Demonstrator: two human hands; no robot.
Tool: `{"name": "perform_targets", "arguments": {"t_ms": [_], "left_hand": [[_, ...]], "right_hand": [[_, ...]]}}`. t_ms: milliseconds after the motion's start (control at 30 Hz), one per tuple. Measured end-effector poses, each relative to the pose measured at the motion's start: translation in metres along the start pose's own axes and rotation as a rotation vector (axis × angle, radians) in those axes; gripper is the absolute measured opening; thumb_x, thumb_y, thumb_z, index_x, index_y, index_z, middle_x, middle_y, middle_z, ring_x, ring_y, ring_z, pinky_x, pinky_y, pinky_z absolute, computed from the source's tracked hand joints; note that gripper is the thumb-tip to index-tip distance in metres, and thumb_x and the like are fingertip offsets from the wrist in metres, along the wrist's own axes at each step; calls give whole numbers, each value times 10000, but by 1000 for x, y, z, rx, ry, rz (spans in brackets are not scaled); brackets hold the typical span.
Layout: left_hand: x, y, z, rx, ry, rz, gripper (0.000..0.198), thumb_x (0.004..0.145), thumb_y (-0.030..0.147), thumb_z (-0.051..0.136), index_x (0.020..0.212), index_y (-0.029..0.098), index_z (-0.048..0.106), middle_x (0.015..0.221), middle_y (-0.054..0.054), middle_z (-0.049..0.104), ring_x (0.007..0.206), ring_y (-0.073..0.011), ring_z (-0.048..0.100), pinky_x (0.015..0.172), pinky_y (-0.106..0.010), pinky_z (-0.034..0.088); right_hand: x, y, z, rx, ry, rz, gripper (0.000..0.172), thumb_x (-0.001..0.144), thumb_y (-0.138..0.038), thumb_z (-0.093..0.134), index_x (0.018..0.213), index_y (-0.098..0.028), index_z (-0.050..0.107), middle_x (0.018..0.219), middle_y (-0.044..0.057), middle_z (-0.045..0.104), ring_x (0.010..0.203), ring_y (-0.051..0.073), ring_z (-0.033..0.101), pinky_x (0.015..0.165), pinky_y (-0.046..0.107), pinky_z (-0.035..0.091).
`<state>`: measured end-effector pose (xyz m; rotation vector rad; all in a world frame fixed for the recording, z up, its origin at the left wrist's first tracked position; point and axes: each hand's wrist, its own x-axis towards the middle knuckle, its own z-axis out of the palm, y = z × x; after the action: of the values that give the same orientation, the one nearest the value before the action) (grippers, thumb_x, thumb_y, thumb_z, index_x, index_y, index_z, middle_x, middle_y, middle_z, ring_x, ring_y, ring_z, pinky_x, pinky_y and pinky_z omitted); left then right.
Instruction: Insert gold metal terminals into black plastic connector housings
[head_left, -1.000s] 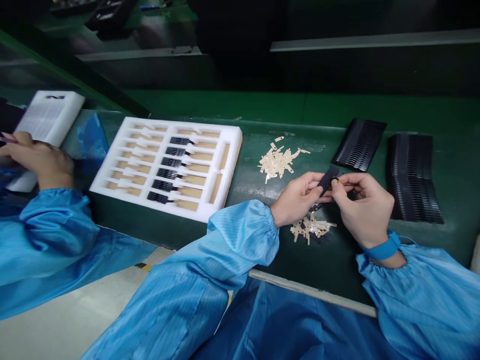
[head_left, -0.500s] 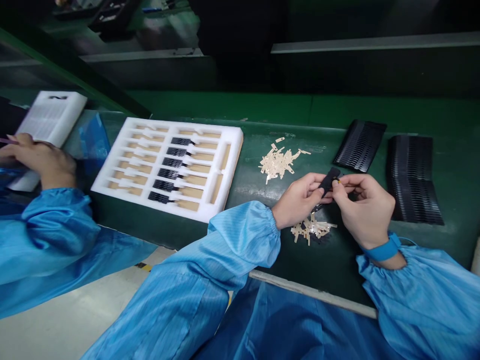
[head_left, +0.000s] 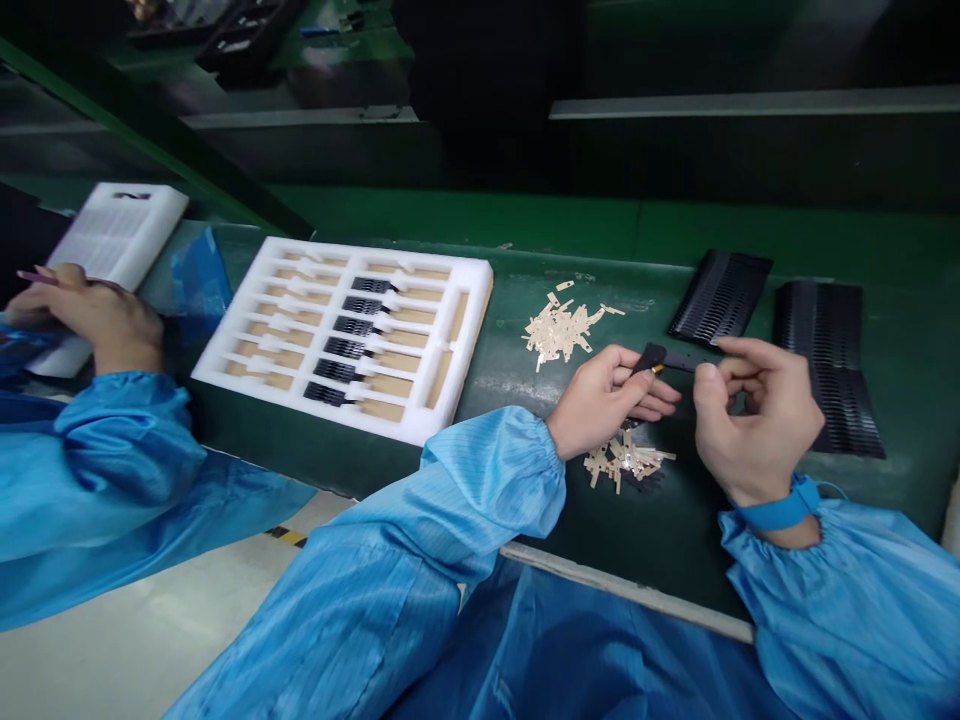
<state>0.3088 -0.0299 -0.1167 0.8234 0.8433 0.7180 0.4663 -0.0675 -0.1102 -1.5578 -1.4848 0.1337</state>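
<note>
Between thumb and fingers, my left hand (head_left: 600, 396) grips a small black part (head_left: 651, 358) with a gold-coloured bit at its edge. From that part a thin black strip (head_left: 686, 362) stretches rightward to my right hand (head_left: 761, 420), whose thumb and forefinger pinch its far end. Whether strip and part are one piece, I cannot tell. Below my left hand lies a pile of small pale metal pieces (head_left: 626, 460), with some dark bits beside it. Further back is a second loose pile of similar pale pieces (head_left: 559, 330).
A white foam tray (head_left: 487, 290) on the left holds several black comb-like parts (head_left: 349, 347) in its slots. Two ribbed black stacks (head_left: 721, 295) (head_left: 829, 365) lie at the right. At far left, a co-worker's hand (head_left: 105, 315) is near another white foam piece (head_left: 161, 210) and blue film (head_left: 202, 275).
My right hand has moved right, away from my left, and the black strip now spans between them. The view has shifted slightly.
</note>
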Motion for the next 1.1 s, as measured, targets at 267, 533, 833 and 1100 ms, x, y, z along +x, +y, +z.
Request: {"name": "perform_targets", "arguments": {"t_ms": [267,533,833,1100], "left_hand": [[-4,-5,-9,352,43,218,172,1023,257,539,1168,172,575,940,-33,755,808,-96,688,729,-208,521],[-10,-9,-6,510,80,244,139,964,232,603,1094,195,574,1025,-42,783,919,-147,753,785,-247,563],[-12,-7,-1,551,109,267,137,941,242,646,1019,206,539,971,-39,764,931,-171,762,752,-250,573],[-11,-8,-7,606,87,352,114,969,260,598,1066,204,581,1031,-45,765,964,-170,762,815,-270,610]], "right_hand": [[1,-5,3,32,-141,-95,171,907,-205,698,1074,-239,690,841,12,660,658,153,588,649,323,526],[-4,-4,5,-14,-125,-87,70,879,-178,682,897,-244,668,743,-10,640,587,140,547,581,309,485],[-7,-9,9,89,-102,116,91,838,-206,726,813,-232,643,650,-35,602,511,117,510,471,270,426],[-3,-10,6,205,-178,242,83,822,-234,724,805,-218,645,621,-38,592,496,100,493,462,242,412]]}}
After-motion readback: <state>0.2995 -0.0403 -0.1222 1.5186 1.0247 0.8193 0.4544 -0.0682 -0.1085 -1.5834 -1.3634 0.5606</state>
